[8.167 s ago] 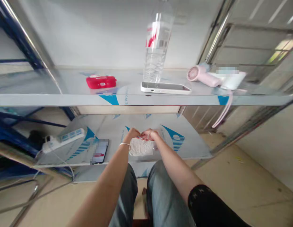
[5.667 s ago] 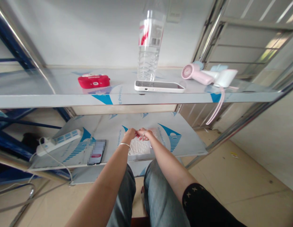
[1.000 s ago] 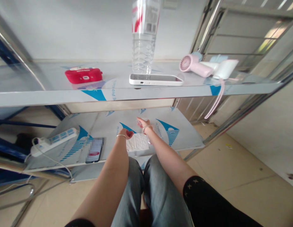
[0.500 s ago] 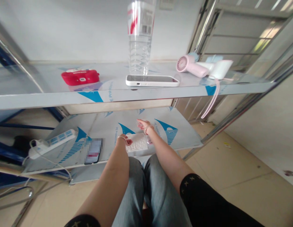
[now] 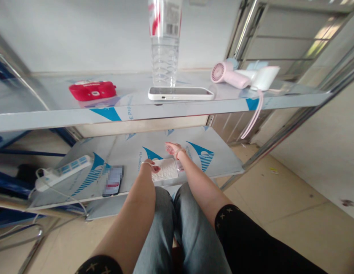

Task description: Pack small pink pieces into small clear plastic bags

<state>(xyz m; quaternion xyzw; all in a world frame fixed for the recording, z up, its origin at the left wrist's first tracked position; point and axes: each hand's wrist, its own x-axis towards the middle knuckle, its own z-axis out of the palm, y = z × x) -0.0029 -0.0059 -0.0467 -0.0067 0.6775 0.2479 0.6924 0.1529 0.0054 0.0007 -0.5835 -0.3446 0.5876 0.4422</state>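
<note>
A flat white packet (image 5: 168, 170), which looks like soft paper with a strip of clear plastic at its right end, lies on the lower shelf just beyond my knees. My left hand (image 5: 152, 166) is at its left edge, the fingers curled in and gripping that side. Over the far right side of the packet is my right hand (image 5: 173, 148), its fingers stretched out and apart, with nothing visible in them. My right wrist and forearm cover part of the packet's right end.
Left of the packet lie a phone (image 5: 113, 181) and a white power strip (image 5: 67, 171) with cables. On the upper shelf (image 5: 191, 110) are a red case (image 5: 93, 91), a clear bottle (image 5: 165, 57), a white-cased phone (image 5: 181, 93) and a pink handheld fan (image 5: 231, 76) beside a white one.
The camera view has shifted slightly. My left hand stays at the packet's edge, and my right hand keeps nearly the same place with its fingers stretched out.
</note>
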